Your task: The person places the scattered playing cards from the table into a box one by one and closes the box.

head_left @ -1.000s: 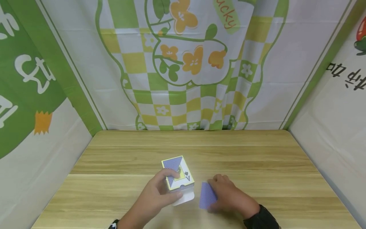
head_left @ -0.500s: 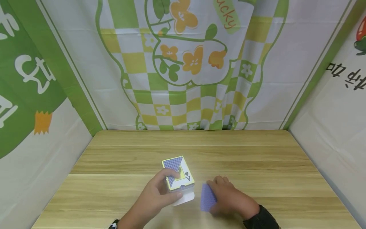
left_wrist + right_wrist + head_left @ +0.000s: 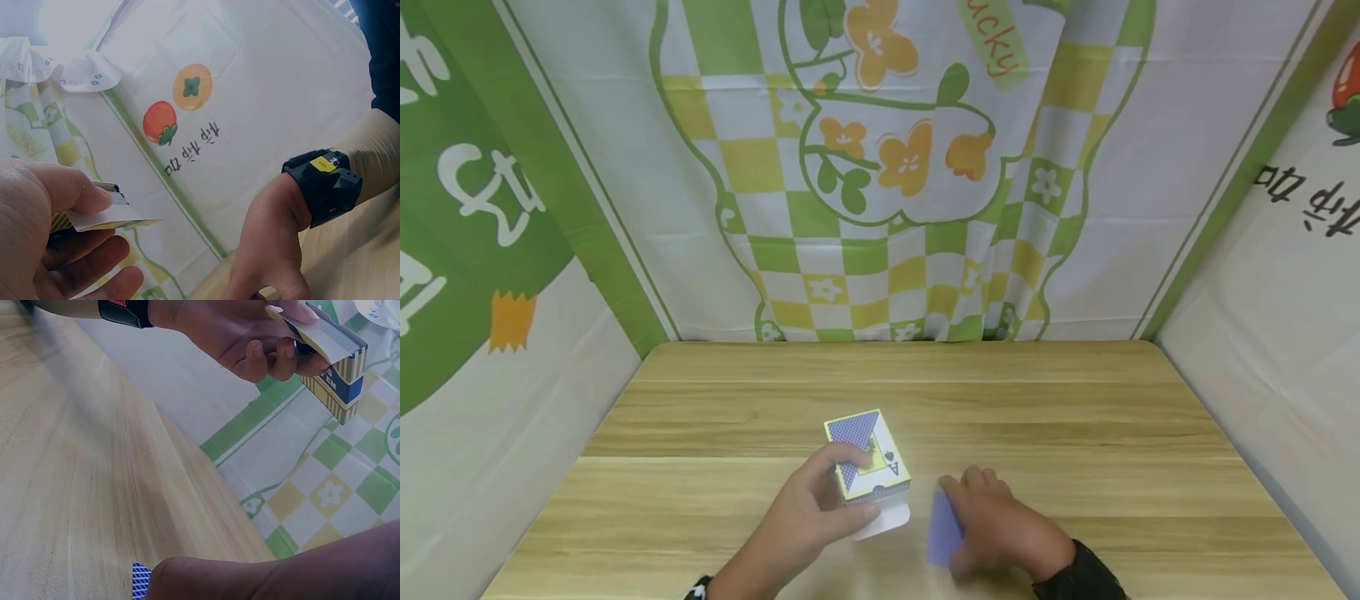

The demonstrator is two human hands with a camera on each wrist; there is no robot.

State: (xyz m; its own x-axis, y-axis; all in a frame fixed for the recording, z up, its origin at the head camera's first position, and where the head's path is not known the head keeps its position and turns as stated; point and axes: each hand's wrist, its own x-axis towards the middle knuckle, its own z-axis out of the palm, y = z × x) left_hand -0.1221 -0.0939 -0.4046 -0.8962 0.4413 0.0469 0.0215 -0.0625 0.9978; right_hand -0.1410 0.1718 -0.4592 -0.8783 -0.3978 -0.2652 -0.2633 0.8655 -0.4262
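Note:
My left hand [image 3: 801, 512] grips a playing card box [image 3: 887, 446], printed with an ace of spades and blue checks, above the table. Its white flap [image 3: 891, 517] hangs open toward me; in the left wrist view, pale layered edges [image 3: 119, 197] show at the mouth. To the right, my right hand [image 3: 996, 521] holds a blue-backed playing card [image 3: 943, 533] low over the wood, fingers at the far edge and thumb at the near one. The hand covers the card's right part, so whether more cards lie beneath cannot be told. Only a blue corner [image 3: 140, 582] shows in the right wrist view.
A wooden table [image 3: 722, 400] spans the space under both hands. Printed cloth hangs behind it, a checked curtain [image 3: 850, 275] at the back, with white and green panels at either side. A black wrist device [image 3: 325, 184] sits on the right wrist.
My right hand has slid slightly toward me with the card, and covers a bit more of it. The left hand and box have stayed still.

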